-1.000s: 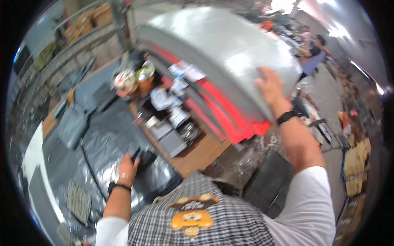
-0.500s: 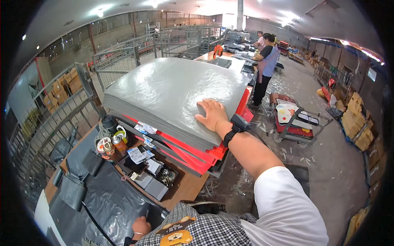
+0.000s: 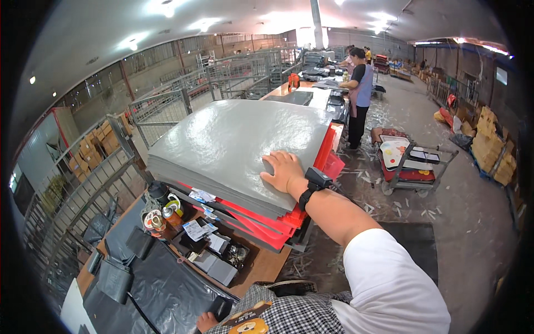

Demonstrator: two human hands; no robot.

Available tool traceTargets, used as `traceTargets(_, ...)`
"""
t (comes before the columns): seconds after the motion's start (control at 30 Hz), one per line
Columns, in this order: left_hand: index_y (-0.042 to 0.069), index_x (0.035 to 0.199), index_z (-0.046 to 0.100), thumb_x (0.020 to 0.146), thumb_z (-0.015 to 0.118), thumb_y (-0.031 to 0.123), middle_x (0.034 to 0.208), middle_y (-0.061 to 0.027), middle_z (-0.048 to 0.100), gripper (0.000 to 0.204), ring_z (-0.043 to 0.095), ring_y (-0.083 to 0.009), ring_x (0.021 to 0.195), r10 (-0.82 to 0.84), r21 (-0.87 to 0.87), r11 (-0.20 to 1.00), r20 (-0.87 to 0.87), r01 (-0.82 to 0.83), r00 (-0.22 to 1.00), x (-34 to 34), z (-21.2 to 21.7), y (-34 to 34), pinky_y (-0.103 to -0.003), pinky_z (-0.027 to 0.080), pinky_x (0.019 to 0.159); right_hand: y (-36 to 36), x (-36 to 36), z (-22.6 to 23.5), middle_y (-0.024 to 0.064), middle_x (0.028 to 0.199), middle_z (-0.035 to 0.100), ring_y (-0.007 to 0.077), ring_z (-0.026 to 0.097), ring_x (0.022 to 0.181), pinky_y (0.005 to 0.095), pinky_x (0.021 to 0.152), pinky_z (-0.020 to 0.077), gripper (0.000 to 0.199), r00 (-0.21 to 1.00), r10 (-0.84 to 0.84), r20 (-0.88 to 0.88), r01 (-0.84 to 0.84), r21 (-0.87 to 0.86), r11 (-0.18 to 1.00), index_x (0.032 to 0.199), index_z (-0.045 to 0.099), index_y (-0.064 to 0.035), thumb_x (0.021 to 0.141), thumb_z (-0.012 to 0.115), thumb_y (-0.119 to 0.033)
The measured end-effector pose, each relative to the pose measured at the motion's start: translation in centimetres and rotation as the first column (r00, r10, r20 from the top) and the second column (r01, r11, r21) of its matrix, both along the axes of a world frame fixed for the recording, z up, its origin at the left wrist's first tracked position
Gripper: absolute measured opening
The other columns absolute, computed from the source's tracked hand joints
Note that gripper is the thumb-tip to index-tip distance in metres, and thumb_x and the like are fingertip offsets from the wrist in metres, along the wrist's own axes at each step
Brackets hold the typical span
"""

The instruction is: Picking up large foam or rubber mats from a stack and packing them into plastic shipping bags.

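Observation:
My right hand (image 3: 283,171) lies palm down on a tall stack of glossy grey sheets (image 3: 222,139), fingers spread near its right front edge. It grips nothing. Beneath the grey layers, bright red sheets (image 3: 267,225) stick out unevenly toward me. Only a small part of my left hand (image 3: 207,322) shows at the bottom edge, low over the dark plastic sheeting (image 3: 167,284). Its fingers are mostly out of sight. A dark object (image 3: 220,307) is beside that hand, too unclear to name.
An open box of small items (image 3: 214,259), an orange can (image 3: 169,214) and tape rolls (image 3: 153,220) stand left of the stack. Metal railings (image 3: 161,114) run behind. To the right are a loaded cart (image 3: 409,164) and scraps on the floor; a co-worker (image 3: 360,94) stands farther off.
The view has tilted up a little, so the stack and table appear lower. My right hand stays on the grey sheets. My left hand now shows nearer the bottom edge, with the dark object beside it.

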State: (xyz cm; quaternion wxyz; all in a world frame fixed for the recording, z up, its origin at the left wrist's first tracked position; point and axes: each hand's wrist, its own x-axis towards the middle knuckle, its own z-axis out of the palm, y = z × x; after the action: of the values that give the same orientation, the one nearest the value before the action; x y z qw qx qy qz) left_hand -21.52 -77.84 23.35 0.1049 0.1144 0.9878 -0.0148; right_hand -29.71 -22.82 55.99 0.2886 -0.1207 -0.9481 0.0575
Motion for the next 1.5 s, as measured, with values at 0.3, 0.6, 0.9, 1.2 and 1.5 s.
traceTargets(0.3,0.021,0.116,0.058,0.082,0.058,0.043,0.124,-0.0143,0.054,0.04,0.053,-0.0332,0.112,-0.022,0.007,1.0,0.022,0.022,0.999,0.6,1.4,-1.0,-0.052,0.047,0.087,0.2,-0.3,-0.1,0.0088,0.141,0.045,0.0262,0.036,0.134,0.0435,0.111,0.0235,0.056,1.0,0.003,0.0,-0.003,-0.009,1.0,0.132,0.052,-0.0182,0.086,0.054,-0.049)
traceTargets(0.6,0.024,0.123,0.055,0.082,0.057,0.046,0.133,-0.015,0.049,0.046,0.048,-0.0345,0.121,-0.026,0.006,1.0,0.048,0.026,0.999,1.1,0.8,-1.6,-0.056,0.043,0.092,-0.1,0.0,0.1,0.0073,0.142,0.045,0.0246,0.035,0.135,0.0438,0.112,0.0215,0.057,1.0,0.0,0.005,0.0,-0.015,1.0,0.133,0.051,-0.0202,0.086,0.053,-0.051)
traceTargets(0.9,0.027,0.13,0.053,0.082,0.057,0.049,0.142,-0.0157,0.044,0.052,0.042,-0.0358,0.13,0.086,0.149,0.986,-0.094,-0.071,0.992,3.1,4.4,-2.2,-0.06,0.04,0.098,-1.9,0.1,-0.1,0.0127,0.14,0.045,0.0306,0.036,0.133,0.0504,0.108,0.0275,0.058,0.983,-0.151,0.107,0.14,0.107,0.984,0.136,0.048,-0.0166,0.088,0.05,-0.051)
traceTargets(1.2,0.041,0.151,0.014,0.083,0.056,0.065,0.161,-0.007,-0.004,0.084,-0.004,-0.0364,0.147,0.067,-0.042,0.997,0.088,-0.063,0.994,3.3,-0.9,-3.7,-0.08,0.008,0.101,-7.5,5.6,0.1,0.0244,0.151,0.028,0.0402,0.021,0.142,0.0611,0.111,0.0196,0.085,0.952,-0.071,0.298,0.002,0.229,0.973,0.15,0.028,-0.0165,0.082,0.06,-0.058)
traceTargets(1.5,0.043,0.151,0.01,0.078,0.056,0.072,0.16,-0.0054,-0.013,0.091,-0.013,-0.0353,0.146,-0.179,-0.04,0.982,0.144,0.187,0.973,1.6,-10.4,-8.2,-0.078,0.007,0.103,1.2,2.7,7.1,0.0249,0.119,0.061,0.0373,0.059,0.111,0.0417,0.096,0.0449,0.052,0.813,0.217,0.54,-0.026,-0.338,0.941,0.126,0.058,-0.0041,0.084,0.068,-0.033)
